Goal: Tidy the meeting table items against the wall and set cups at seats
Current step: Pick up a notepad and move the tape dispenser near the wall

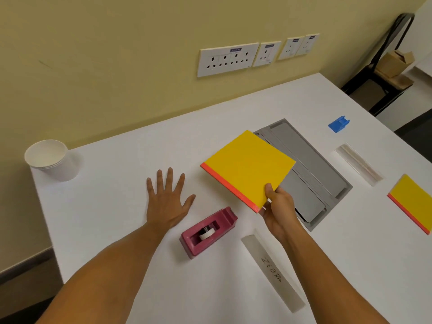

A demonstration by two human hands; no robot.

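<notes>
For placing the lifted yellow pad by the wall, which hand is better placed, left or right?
Right, probably. The right hand already pinches a corner of the yellow pad with the orange edge, lifted above the grey floor-box lid. The left hand rests flat on the white table, holding nothing.

A yellow notebook with a red spine is held tilted above the white table, a second one lies flat at right, and stacked white paper cups stand upright by the wall.
</notes>
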